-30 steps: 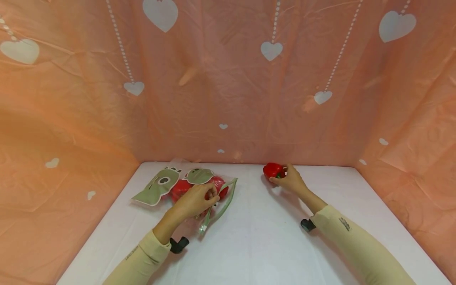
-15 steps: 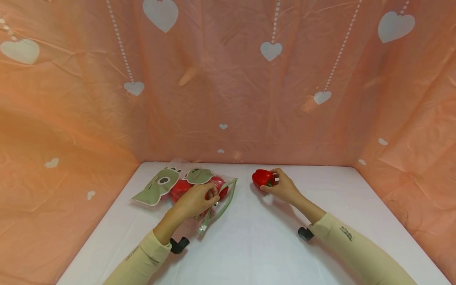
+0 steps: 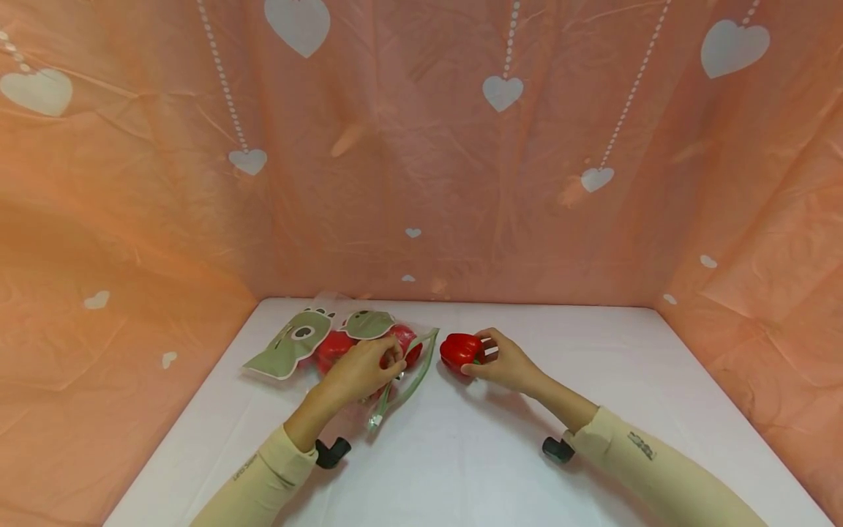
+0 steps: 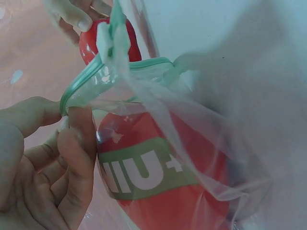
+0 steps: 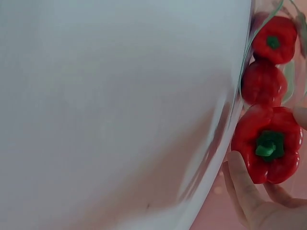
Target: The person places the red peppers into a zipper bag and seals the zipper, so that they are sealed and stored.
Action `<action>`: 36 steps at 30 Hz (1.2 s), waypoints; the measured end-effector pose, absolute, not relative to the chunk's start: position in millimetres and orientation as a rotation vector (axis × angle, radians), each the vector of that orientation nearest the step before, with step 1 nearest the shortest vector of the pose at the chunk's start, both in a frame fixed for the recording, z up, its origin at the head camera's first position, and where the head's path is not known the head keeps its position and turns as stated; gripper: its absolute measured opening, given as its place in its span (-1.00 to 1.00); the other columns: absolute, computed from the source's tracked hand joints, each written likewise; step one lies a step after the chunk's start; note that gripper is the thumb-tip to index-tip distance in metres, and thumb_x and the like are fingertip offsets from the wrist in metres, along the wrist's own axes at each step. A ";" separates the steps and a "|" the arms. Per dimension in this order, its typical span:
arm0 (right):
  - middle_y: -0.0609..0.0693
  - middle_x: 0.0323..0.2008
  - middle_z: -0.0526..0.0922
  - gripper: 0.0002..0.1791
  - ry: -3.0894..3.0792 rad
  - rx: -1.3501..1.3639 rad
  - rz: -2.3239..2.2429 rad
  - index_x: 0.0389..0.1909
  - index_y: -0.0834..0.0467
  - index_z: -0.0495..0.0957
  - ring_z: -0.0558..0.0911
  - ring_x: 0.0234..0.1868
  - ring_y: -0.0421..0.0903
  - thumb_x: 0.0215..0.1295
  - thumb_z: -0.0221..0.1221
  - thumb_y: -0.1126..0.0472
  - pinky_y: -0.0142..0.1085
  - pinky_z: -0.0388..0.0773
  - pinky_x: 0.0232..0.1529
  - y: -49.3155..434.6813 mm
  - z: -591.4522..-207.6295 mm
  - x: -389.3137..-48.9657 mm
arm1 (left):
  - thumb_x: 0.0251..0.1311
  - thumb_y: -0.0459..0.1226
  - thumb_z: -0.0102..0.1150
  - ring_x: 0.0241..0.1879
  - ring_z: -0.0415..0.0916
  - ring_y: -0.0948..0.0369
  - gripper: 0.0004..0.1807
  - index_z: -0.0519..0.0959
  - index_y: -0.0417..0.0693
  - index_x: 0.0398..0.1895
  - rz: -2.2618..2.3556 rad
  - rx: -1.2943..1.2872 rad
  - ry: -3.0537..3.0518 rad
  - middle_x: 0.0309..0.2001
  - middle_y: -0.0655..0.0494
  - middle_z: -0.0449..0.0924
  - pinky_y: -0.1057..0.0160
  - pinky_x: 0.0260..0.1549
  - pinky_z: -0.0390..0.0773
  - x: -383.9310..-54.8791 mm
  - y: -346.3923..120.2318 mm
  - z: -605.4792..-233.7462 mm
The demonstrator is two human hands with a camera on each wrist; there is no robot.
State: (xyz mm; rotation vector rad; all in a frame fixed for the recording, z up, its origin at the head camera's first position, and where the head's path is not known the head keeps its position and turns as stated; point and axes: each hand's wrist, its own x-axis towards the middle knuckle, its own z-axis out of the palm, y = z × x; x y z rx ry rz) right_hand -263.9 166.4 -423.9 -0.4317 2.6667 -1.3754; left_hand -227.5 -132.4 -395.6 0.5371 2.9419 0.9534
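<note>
A clear zip bag (image 3: 287, 355) with green cartoon prints lies on the left of the table. Red bell peppers (image 3: 334, 347) show through its plastic. At its mouth, my left hand (image 3: 361, 368) pinches the green zip edge (image 4: 81, 85) between thumb and finger; the two zip edges stand apart in the left wrist view. Just right of that mouth, my right hand (image 3: 510, 364) grips a loose red bell pepper (image 3: 459, 353) by its sides. The pepper's green stem (image 5: 269, 146) faces the right wrist camera. My left hand hides part of the bag in the head view.
A white cloth-covered table (image 3: 487, 468) lies under everything. An orange curtain (image 3: 448, 183) with white hearts closes off the back and both sides. Black wrist mounts (image 3: 332, 453) stick out below the wrists.
My right hand has carried the loose pepper leftward and nearer, from the table's back edge to beside the bag's mouth. The left hand and bag have stayed in place.
</note>
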 end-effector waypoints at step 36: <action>0.28 0.09 0.68 -0.31 2.532 -0.407 -1.497 0.30 0.29 0.48 0.75 0.07 0.18 0.23 0.54 0.17 0.04 0.72 0.07 121.4 -437.2 -258.6 | 0.38 -0.25 0.43 -0.50 0.46 0.23 -0.84 0.57 0.09 -0.17 0.908 0.574 2.975 -0.45 0.24 0.53 0.28 -0.51 0.54 -225.8 -132.6 -394.4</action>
